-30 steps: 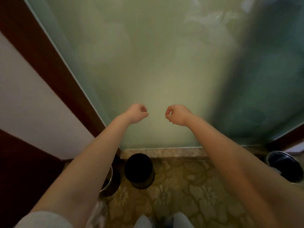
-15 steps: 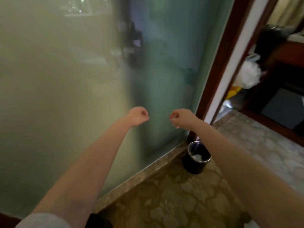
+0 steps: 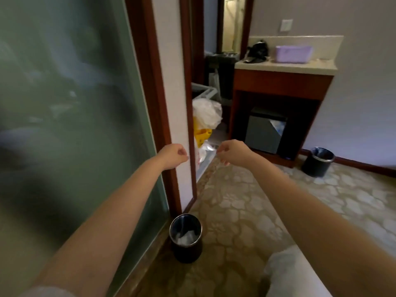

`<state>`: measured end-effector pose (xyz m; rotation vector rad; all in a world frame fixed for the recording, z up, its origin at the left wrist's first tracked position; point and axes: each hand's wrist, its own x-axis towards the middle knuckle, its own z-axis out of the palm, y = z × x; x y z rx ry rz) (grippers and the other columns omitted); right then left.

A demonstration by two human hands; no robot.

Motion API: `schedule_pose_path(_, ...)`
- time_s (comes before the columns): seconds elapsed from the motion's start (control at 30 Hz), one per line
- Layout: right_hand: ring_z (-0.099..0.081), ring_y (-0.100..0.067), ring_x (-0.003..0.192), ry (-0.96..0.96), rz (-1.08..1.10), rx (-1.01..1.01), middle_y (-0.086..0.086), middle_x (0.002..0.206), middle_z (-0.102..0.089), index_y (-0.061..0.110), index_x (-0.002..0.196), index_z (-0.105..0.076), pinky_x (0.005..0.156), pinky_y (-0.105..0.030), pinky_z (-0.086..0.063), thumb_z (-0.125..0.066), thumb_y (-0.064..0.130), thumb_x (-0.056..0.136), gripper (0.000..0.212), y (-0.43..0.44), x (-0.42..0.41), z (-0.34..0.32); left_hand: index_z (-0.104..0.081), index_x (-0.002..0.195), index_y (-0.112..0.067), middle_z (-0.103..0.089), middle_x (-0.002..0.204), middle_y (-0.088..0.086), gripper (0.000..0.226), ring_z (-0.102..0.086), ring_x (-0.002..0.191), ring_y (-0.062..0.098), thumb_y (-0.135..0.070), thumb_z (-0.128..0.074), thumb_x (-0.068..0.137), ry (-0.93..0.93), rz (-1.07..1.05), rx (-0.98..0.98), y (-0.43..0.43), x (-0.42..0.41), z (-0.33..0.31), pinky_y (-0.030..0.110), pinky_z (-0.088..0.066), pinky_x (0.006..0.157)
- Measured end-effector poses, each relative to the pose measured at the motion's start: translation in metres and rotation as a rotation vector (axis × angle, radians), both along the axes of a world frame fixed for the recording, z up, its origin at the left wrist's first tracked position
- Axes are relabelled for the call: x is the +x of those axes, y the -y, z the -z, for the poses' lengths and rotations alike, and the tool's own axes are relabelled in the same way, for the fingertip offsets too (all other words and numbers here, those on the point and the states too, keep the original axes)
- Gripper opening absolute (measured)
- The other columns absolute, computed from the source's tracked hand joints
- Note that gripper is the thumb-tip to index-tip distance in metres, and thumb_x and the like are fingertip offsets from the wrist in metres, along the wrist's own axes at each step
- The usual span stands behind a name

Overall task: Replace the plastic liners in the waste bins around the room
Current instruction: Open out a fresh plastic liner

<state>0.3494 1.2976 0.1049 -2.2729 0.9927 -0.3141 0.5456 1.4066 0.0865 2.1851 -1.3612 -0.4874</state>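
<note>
Waste bin (image 3: 186,239) sits lower ctr of frame on patterned carpet (image 3: 246,211), just beside the base of the frosted glass panel (image 3: 64,103) & the wood door frame (image 3: 147,82). It stands upright, long axis vertical, open mouth pointing up. It has a chrome rim & black body, w/ crumpled pale plastic lying inside. 2nd waste bin (image 3: 318,162) stands at right mid-frame, near the wall & the cabinet (image 3: 278,86), also upright w/ mouth up & bluish plastic inside.

Left hand (image 3: 174,156) & right hand (image 3: 232,152) are held out at mid-frame, apart from each other & well above the near bin. Fingers of both are curled into loose fists, w/ nothing seen in either.

Through the doorway, ctr frame, are white plastic bags (image 3: 206,113) over a yellow bag (image 3: 201,133). A purple box (image 3: 292,53) sits on the cabinet top.

Vs 0.5 s ago the view has swung. Glass filled most of the frame then & now takes only the left third. Near bin was ctr-right, now lower ctr. 2nd waste bin & cabinet top are newly in view. Hands keep the same curled pose & gap.
</note>
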Motion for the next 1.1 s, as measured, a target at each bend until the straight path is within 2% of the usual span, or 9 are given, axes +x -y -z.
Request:
schedule_pose_path(0.13,-0.070,-0.024,0.080,-0.003,0.109,-0.004,-0.010,0.090,-0.072,0.010,0.102,-0.069,0.085,-0.039,-0.056,-0.055,0.020,0.095,0.019,0.083,-0.030,0.005,-0.066,0.094,-0.011,-0.067,0.096,0.009,0.011,-0.063,0.095,0.025,-0.019,-0.064,0.087,0.008,0.106,0.000,0.106,-0.020,0.010,0.028,-0.045,0.077)
schedule_pose_path(0.23,-0.069,-0.021,0.082,-0.006,0.161,0.004,-0.005,0.091,-0.071,0.014,0.102,-0.067,0.084,-0.036,-0.056,-0.053,0.020,0.097,0.016,0.150,-0.040,0.012,-0.065,0.094,-0.011,-0.061,0.088,0.003,0.009,-0.056,0.085,0.016,-0.017,-0.064,0.088,0.017,0.198,-0.007,0.193,-0.024,0.019,0.023,-0.038,0.072)
schedule_pose_path(0.33,-0.068,-0.018,0.081,-0.023,0.192,0.002,-0.004,0.092,-0.070,0.016,0.103,-0.065,0.082,-0.034,-0.056,-0.054,0.021,0.097,0.014,0.229,-0.032,0.020,-0.061,0.089,-0.017,-0.059,0.085,-0.001,0.005,-0.056,0.085,0.018,-0.021,-0.064,0.088,-0.006,0.268,0.027,0.284,-0.019,0.033,0.029,-0.045,0.074)
schedule_pose_path(0.47,-0.066,-0.014,0.075,-0.079,0.216,0.001,-0.006,0.094,-0.070,0.013,0.108,-0.064,0.066,-0.024,-0.053,-0.053,0.019,0.098,0.016,0.336,-0.007,0.019,-0.061,0.085,-0.021,-0.063,0.092,0.004,0.006,-0.061,0.097,0.025,-0.023,-0.062,0.090,-0.057,0.297,0.067,0.401,0.002,0.041,0.040,-0.051,0.090)
schedule_pose_path(0.57,-0.067,-0.020,0.087,-0.168,0.189,-0.044,-0.006,0.097,-0.070,0.015,0.105,-0.065,0.082,-0.036,-0.056,-0.052,0.020,0.097,0.016,0.410,0.014,0.007,-0.060,0.083,-0.017,-0.061,0.085,0.003,0.009,-0.062,0.098,0.029,-0.021,-0.062,0.090,-0.099,0.274,0.062,0.478,0.021,0.036,0.043,-0.051,0.091)
schedule_pose_path(0.7,-0.068,-0.018,0.082,-0.145,0.152,-0.028,-0.005,0.096,-0.070,0.017,0.102,-0.064,0.079,-0.034,-0.057,-0.053,0.022,0.097,0.013,0.485,0.051,0.005,-0.062,0.092,-0.013,-0.061,0.097,0.006,0.009,-0.060,0.098,0.024,-0.021,-0.063,0.090,-0.114,0.238,0.063,0.549,0.048,0.033,0.036,-0.049,0.086)
schedule_pose_path(0.83,-0.064,-0.024,0.096,-0.198,0.029,-0.045,-0.005,0.104,-0.067,0.019,0.100,-0.063,0.087,-0.041,-0.055,-0.053,0.020,0.097,0.011,0.552,0.105,0.020,-0.063,0.099,-0.010,-0.059,0.096,0.004,0.013,-0.056,0.091,0.017,-0.019,-0.063,0.089,-0.122,0.135,0.064,0.596,0.088,0.044,0.027,-0.043,0.077)
schedule_pose_path(0.97,-0.062,-0.030,0.103,-0.234,-0.132,-0.090,-0.010,0.112,-0.065,0.010,0.116,-0.064,0.093,-0.044,-0.051,-0.047,0.019,0.098,0.027,0.614,0.168,0.025,-0.065,0.098,-0.007,-0.065,0.098,0.009,0.017,-0.060,0.094,0.023,-0.021,-0.062,0.089,-0.115,-0.057,0.080,0.627,0.143,0.056,0.035,-0.047,0.082)
schedule_pose_path(1.1,-0.060,-0.027,0.106,-0.238,-0.313,-0.140,-0.008,0.116,-0.064,0.013,0.115,-0.066,0.091,-0.040,-0.051,-0.052,0.022,0.095,0.025,0.677,0.228,0.019,-0.065,0.095,-0.009,-0.065,0.098,0.009,0.014,-0.062,0.095,0.024,-0.021,-0.062,0.089,-0.149,-0.337,0.059,0.646,0.195,0.054,0.037,-0.050,0.087)
